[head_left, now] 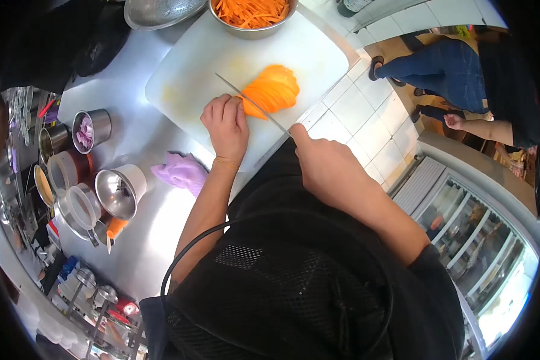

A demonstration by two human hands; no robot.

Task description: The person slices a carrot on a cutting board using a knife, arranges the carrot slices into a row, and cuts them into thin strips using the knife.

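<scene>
Sliced carrot (276, 89) lies fanned out in overlapping orange pieces on the white cutting board (189, 69). My left hand (225, 129) is closed, fingers curled over the carrot's near left end. In my right hand (330, 162), wrapped around its handle, is a knife (264, 112). The blade runs diagonally across the carrot, close beside my left fingertips; how deep it cuts I cannot tell. Carrot strips (252, 9) fill a metal bowl (250, 32) at the board's far edge.
A purple cloth (180, 172) lies on the steel table (156, 228) by my left forearm. Metal cups, clear containers and a small steel bowl (115, 195) cluster further left. A colander (162, 13) stands at the back. Other people (444, 72) are on the right, beyond the tiled floor.
</scene>
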